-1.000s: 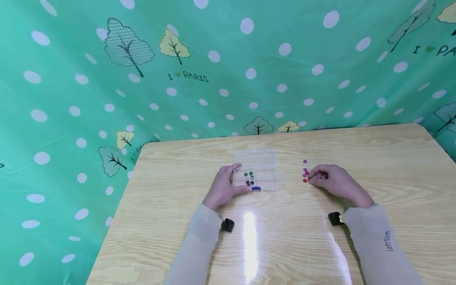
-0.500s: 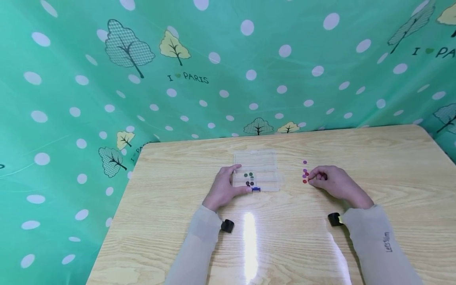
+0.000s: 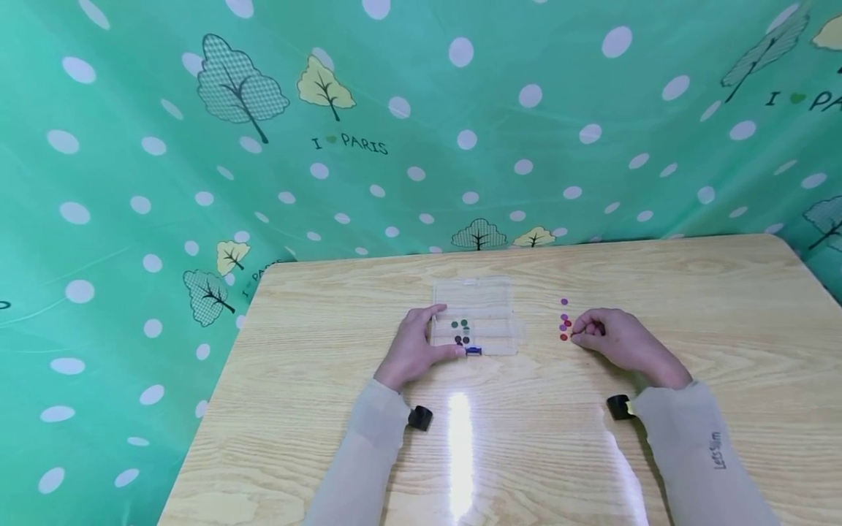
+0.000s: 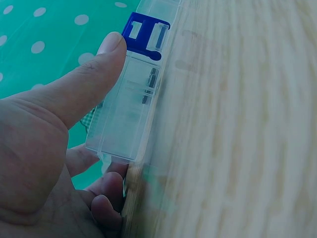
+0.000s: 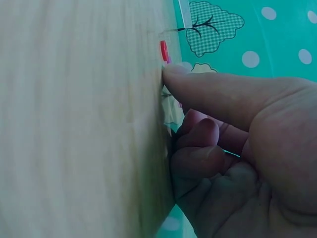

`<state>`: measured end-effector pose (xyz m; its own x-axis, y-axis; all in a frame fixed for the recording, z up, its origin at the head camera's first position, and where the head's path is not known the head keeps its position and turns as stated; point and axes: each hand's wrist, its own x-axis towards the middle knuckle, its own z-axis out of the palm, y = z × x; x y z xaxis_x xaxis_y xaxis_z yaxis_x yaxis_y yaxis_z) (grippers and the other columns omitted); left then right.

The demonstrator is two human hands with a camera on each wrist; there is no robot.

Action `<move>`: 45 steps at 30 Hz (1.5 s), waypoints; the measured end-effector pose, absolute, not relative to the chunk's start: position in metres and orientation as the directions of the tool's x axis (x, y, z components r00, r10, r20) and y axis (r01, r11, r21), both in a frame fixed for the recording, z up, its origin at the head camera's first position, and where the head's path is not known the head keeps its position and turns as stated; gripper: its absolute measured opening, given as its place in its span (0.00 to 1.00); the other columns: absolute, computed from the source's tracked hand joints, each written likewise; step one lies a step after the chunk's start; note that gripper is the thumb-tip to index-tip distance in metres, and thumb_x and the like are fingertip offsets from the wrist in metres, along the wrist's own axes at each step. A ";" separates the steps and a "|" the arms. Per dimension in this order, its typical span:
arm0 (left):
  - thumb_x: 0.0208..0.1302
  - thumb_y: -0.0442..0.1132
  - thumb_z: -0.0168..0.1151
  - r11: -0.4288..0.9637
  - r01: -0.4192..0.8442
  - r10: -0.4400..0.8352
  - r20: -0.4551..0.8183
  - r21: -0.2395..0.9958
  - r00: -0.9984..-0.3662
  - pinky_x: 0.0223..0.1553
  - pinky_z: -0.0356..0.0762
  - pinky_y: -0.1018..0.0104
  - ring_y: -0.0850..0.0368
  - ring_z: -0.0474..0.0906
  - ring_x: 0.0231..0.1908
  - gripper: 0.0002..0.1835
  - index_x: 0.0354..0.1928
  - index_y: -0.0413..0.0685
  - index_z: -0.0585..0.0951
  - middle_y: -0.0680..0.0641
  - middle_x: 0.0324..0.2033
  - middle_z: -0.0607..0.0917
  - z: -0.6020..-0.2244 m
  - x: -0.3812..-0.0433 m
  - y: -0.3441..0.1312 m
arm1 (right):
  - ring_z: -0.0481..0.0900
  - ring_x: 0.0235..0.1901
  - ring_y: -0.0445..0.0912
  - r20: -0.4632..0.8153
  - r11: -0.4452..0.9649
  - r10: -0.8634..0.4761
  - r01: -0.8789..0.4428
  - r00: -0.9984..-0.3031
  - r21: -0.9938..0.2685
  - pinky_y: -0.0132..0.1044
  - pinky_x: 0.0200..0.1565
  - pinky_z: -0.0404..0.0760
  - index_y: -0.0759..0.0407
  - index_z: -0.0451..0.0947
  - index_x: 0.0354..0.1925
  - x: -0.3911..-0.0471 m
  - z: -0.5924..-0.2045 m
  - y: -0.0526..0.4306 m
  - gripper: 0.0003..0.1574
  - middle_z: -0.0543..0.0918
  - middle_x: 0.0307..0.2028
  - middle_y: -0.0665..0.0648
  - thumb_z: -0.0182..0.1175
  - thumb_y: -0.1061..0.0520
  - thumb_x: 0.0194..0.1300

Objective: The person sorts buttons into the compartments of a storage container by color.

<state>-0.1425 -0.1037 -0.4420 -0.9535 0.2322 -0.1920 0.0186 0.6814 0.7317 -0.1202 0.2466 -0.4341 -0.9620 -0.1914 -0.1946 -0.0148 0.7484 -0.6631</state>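
In the head view my left hand (image 3: 417,343) holds the left end of an open clear plastic box (image 3: 492,337), the thumb along its front wall by a blue latch (image 3: 473,351). The left wrist view shows that thumb beside the blue latch (image 4: 145,35), with other fingers round the box's end. Green discs (image 3: 463,322) and dark discs (image 3: 458,340) lie in its left part. My right hand (image 3: 612,337) pinches at the table with thumb and forefinger, a sliver of red disc between the tips. Beside them lie a red disc (image 3: 563,337) and a purple disc (image 3: 564,302), among several.
The box's clear lid (image 3: 471,296) lies folded back behind it on the wooden table (image 3: 316,380). A green dotted curtain (image 3: 408,131) hangs along the table's back and left edges. Each wrist bears a small black camera, such as the left one (image 3: 420,418).
The head view has shifted very slightly. My left hand stays on the box. My right fingertips stay by the discs, and less red shows between them now.
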 end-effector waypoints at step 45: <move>0.47 0.58 0.79 0.682 0.040 0.246 -0.178 0.730 -0.953 0.53 0.74 0.53 0.50 0.70 0.48 0.51 0.74 0.60 0.67 0.44 0.65 0.70 -0.442 -0.142 -0.105 | 0.69 0.31 0.47 -0.173 0.724 -0.202 -0.028 -0.964 -0.689 0.35 0.33 0.69 0.60 0.79 0.38 -0.117 -0.430 0.246 0.06 0.74 0.29 0.53 0.62 0.58 0.71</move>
